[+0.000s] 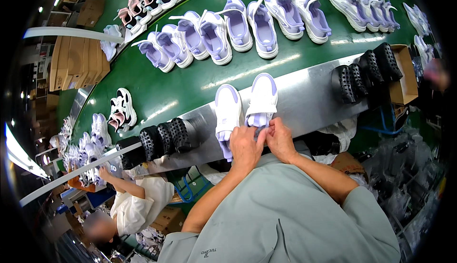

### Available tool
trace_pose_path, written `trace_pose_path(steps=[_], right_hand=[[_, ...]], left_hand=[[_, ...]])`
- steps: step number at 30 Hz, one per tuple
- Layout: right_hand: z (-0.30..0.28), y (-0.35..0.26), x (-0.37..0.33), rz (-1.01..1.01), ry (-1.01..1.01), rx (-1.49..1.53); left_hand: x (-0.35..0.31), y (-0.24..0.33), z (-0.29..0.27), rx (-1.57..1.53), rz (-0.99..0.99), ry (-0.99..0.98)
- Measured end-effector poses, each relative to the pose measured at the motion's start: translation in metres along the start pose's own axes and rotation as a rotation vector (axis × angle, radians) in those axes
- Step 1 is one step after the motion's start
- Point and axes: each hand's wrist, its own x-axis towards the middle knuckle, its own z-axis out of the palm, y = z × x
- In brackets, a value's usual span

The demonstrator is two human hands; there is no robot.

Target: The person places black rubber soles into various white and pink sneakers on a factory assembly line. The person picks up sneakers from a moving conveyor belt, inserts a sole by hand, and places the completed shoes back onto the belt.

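Observation:
Two white and lavender sneakers lie side by side on the metal ledge in front of me, toes pointing away. The left sneaker [228,106] rests with its heel toward my body. Both hands are at the heel end of the right sneaker [263,96]. My left hand [245,147] is closed at the left side of its opening, beside the left sneaker's strap. My right hand [282,141] pinches the right side of the collar, thumb and fingers together. The fingers hide most of the shoe's opening.
A green conveyor belt [190,84] holds a row of lavender-white sneakers [215,36]. Black studded objects [164,136] stand on the metal ledge [304,96] at left, with more [366,72] at right by a cardboard box [403,75]. A co-worker in white [143,203] handles shoes at left.

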Motion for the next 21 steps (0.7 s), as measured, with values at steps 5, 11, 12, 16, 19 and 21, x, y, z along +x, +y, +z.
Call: trace_pose_path(steps=[5,11,12,16,19,21], right_hand=[[-0.005,-0.002,0.005,0.003,-0.045,0.039],[-0.014,-0.008,0.012,0.005,-0.131,0.110],[-0.014,-0.005,0.013,0.006,-0.135,0.110],[-0.017,0.003,0.016,-0.121,-0.154,-0.029],[-0.021,-0.001,0.019,-0.136,-0.176,-0.064],[-0.024,-0.001,0.020,-0.124,-0.186,-0.063]], left_hand=[[-0.003,0.009,0.012,0.056,-0.246,-0.036],[-0.001,0.017,0.024,-0.067,-0.332,0.080],[-0.001,0.018,0.025,-0.065,-0.335,0.080],[0.006,0.021,0.027,-0.187,-0.574,0.061],[0.000,0.013,0.037,-0.089,-0.517,0.121],[-0.004,0.012,0.041,-0.002,-0.433,0.146]])
